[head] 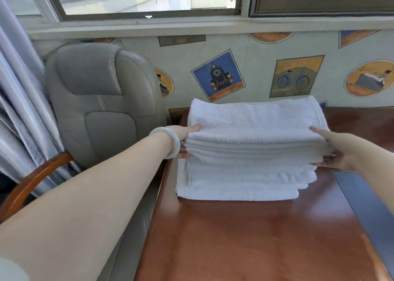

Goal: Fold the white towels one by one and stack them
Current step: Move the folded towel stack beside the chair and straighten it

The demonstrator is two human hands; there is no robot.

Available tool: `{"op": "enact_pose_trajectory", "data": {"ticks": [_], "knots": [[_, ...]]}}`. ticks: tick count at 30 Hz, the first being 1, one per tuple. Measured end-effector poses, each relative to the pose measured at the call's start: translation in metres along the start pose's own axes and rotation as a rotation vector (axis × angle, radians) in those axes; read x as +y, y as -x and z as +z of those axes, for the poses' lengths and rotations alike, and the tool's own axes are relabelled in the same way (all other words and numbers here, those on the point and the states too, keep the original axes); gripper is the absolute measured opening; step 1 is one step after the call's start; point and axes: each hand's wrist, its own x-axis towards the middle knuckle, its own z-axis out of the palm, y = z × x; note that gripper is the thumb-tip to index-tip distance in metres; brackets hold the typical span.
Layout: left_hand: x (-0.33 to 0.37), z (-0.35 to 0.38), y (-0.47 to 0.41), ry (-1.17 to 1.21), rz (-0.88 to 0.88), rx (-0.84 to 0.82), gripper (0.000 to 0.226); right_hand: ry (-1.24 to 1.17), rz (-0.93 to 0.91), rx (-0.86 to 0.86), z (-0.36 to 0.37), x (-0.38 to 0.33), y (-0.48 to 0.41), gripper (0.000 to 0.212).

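Note:
A stack of several folded white towels (251, 148) stands on the brown table (245, 238), near its far left corner. My left hand (185, 135), with a pale bangle on the wrist, grips the upper towels at the stack's left side, thumb on top and fingers underneath. My right hand (336, 150) grips the same upper towels at the right side, thumb on top and fingers tucked below. The lower towels lie flat, their front edges stepped forward.
A grey padded chair (102, 101) with a wooden armrest (32, 180) stands left of the table. Behind the table is a wall with picture stickers (217, 76) and a window above. A curtain (15, 110) hangs at the far left.

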Motion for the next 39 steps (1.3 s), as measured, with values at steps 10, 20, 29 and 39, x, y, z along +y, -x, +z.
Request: {"op": "enact_pose_trajectory", "data": {"ticks": [10,20,29,39], "knots": [[-0.015,-0.026,-0.002,0.129,-0.105,-0.056,0.073,-0.042,0.056,-0.052,-0.022,0.007,-0.017,0.08],[-0.027,-0.024,0.0,0.09,0.167,-0.041,0.046,-0.052,-0.034,-0.163,-0.041,0.029,-0.054,0.086],[-0.072,-0.009,-0.029,0.137,-0.037,0.04,0.04,0.457,-0.215,-0.005,-0.033,0.082,-0.06,0.029],[-0.082,0.015,-0.031,0.162,-0.107,-0.014,0.024,0.667,-0.34,-0.16,-0.005,0.089,-0.025,0.049]]}}
